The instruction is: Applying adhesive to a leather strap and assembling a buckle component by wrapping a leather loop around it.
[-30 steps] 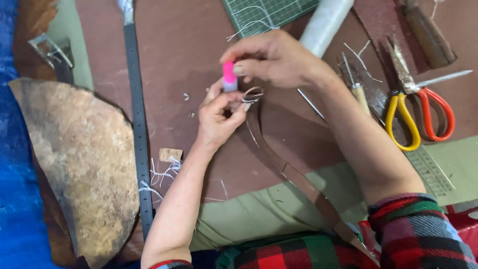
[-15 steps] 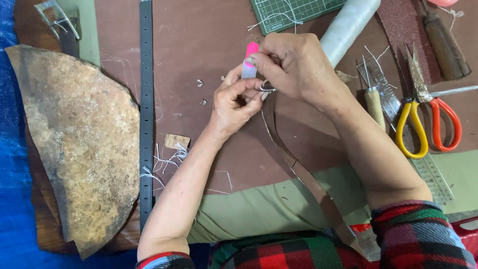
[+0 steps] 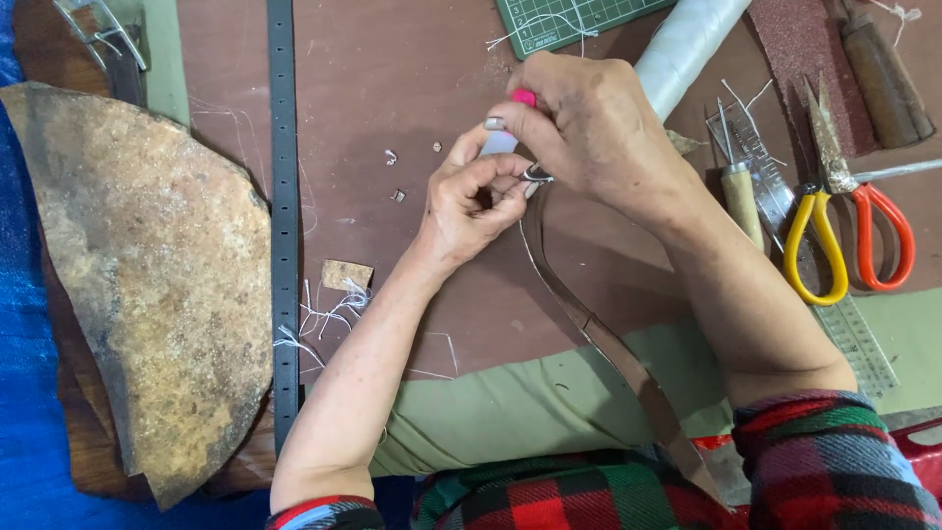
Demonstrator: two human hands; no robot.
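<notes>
Pinching the upper end of the brown leather strap (image 3: 589, 329) between thumb and fingers, our left hand (image 3: 471, 201) has its grip closed on it, while our right hand (image 3: 594, 128) is closed around a small lighter with a pink top (image 3: 505, 132) held right against that same strap end. From there the strap curves down across the brown table (image 3: 392, 79) toward our plaid sleeve; left of the strap lie a long dark metal ruler (image 3: 284, 196) and, beyond it, a rough rust-coloured stone slab (image 3: 147, 285), while to its right lie scissors with one yellow and one orange handle (image 3: 844, 226) and a white roll (image 3: 687, 49)
</notes>
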